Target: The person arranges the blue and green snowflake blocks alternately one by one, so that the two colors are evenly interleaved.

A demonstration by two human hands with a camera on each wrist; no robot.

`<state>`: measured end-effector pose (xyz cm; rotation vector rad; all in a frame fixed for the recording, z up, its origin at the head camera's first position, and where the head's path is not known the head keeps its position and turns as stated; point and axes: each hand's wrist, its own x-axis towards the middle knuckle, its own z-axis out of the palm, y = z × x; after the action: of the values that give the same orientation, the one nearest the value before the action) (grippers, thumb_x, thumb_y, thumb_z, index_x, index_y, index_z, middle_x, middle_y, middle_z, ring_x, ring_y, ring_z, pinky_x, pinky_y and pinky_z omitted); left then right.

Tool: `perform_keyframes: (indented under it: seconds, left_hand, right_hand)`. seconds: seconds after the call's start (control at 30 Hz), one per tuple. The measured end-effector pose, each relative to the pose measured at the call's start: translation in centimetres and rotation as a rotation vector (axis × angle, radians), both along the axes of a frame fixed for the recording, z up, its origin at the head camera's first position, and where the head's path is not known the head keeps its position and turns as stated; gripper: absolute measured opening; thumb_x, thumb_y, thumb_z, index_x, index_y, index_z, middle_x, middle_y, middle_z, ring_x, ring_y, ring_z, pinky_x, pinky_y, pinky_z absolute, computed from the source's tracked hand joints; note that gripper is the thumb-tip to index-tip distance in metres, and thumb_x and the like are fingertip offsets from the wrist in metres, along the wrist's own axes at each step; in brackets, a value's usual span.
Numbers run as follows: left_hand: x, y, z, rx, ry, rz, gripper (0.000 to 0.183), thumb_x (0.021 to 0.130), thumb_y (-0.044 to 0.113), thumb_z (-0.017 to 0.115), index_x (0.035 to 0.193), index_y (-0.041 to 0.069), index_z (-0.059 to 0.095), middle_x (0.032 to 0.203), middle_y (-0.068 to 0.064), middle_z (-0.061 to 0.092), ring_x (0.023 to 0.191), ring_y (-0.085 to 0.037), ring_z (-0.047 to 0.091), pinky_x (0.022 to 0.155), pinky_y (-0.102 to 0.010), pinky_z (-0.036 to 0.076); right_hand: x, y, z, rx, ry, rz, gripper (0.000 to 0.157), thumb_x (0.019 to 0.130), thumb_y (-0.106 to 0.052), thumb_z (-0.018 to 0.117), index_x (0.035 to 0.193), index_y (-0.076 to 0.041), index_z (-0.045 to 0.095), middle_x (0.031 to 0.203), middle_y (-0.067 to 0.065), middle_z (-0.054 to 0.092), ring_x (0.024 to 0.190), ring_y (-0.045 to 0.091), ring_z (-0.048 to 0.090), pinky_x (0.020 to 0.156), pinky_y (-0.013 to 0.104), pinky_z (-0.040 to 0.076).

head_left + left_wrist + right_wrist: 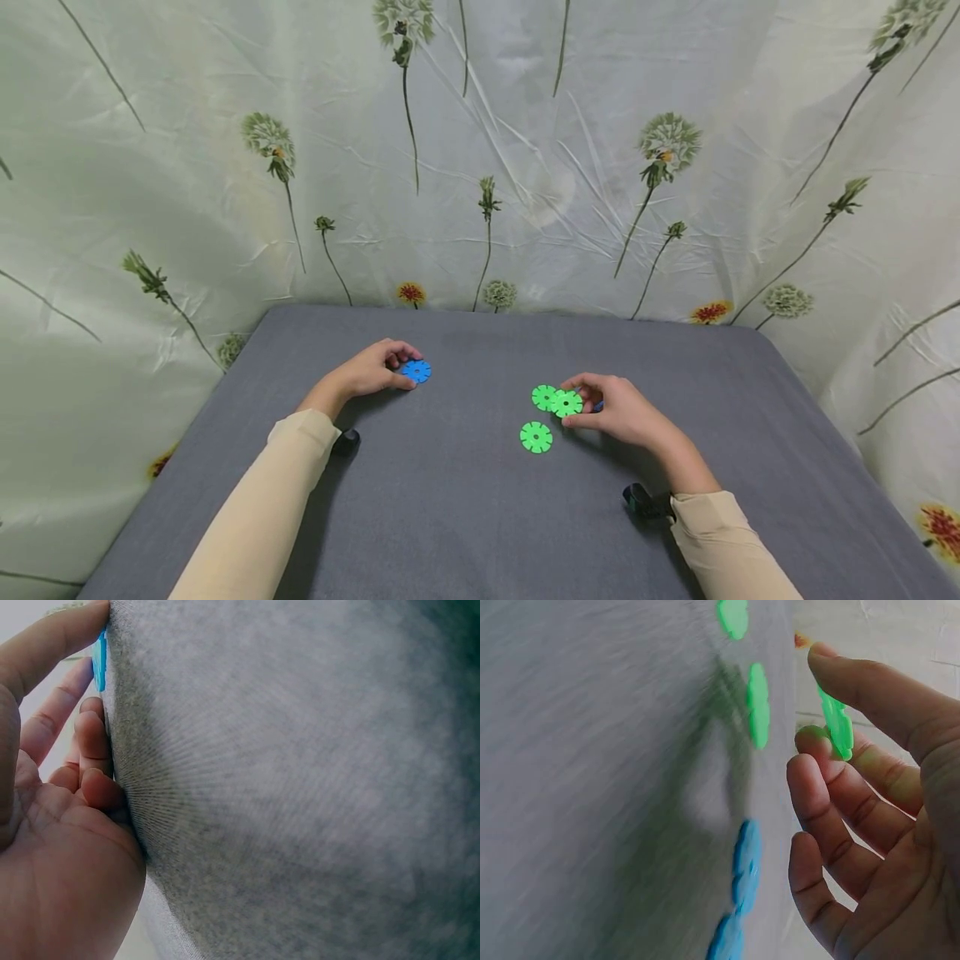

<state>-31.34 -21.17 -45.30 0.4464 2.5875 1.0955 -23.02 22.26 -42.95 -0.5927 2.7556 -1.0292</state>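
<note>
In the head view, my left hand (375, 368) rests low at the table's far left, with thumb and index finger at the edges of a blue notched disc (417, 371). The left wrist view shows that blue disc (100, 664) edge-on, close to the cloth between the fingertips. My right hand (618, 408) pinches a green notched disc (567, 403) by its edge, raised off the table in the right wrist view. A second green disc (543, 397) lies partly behind it, and a third green disc (536, 437) lies nearer. Under the right hand lie two blue discs (746, 866), mostly hidden from the head view.
Grey cloth (457, 500) covers the table. A pale curtain (525, 150) printed with dandelions hangs behind and at both sides. Dark wrist-worn devices (641, 502) sit at both cuffs, close over the cloth.
</note>
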Motion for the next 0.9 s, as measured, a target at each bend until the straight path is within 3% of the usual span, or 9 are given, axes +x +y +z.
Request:
perform_keyframes:
  seconds: [0.23, 0.6, 0.9]
  left_hand:
    - [0.0, -0.2, -0.1, 0.002, 0.002, 0.002, 0.044, 0.092, 0.017, 0.085, 0.133, 0.009, 0.07, 0.125, -0.013, 0.056, 0.112, -0.027, 0.05, 0.096, -0.04, 0.042]
    - [0.0, -0.2, -0.1, 0.013, 0.006, 0.0, 0.045, 0.092, 0.017, 0.085, 0.133, 0.009, 0.07, 0.125, -0.013, 0.056, 0.111, -0.026, 0.049, 0.097, -0.041, 0.041]
    - [-0.1, -0.1, -0.2, -0.002, 0.013, -0.002, 0.044, 0.093, 0.019, 0.085, 0.133, 0.009, 0.071, 0.126, -0.013, 0.057, 0.112, -0.027, 0.051, 0.098, -0.042, 0.043]
  right_hand:
    - [-2.5, -3.1, 0.8, -0.002, -0.019, 0.023, 0.046, 0.089, -0.028, 0.09, 0.128, -0.01, 0.074, 0.094, 0.0, 0.068, 0.088, 0.014, 0.061, 0.08, 0.031, 0.05]
    - [-5.7, -8.9, 1.0, 0.034, -0.073, 0.054, 0.048, 0.093, -0.028, 0.087, 0.134, -0.011, 0.072, 0.119, 0.009, 0.071, 0.106, 0.021, 0.069, 0.096, 0.039, 0.056]
    - [-7.6, -12.9, 0.1, 0.035, -0.083, 0.071, 0.044, 0.092, -0.027, 0.088, 0.13, -0.01, 0.073, 0.102, 0.004, 0.063, 0.089, 0.016, 0.059, 0.082, 0.033, 0.05]
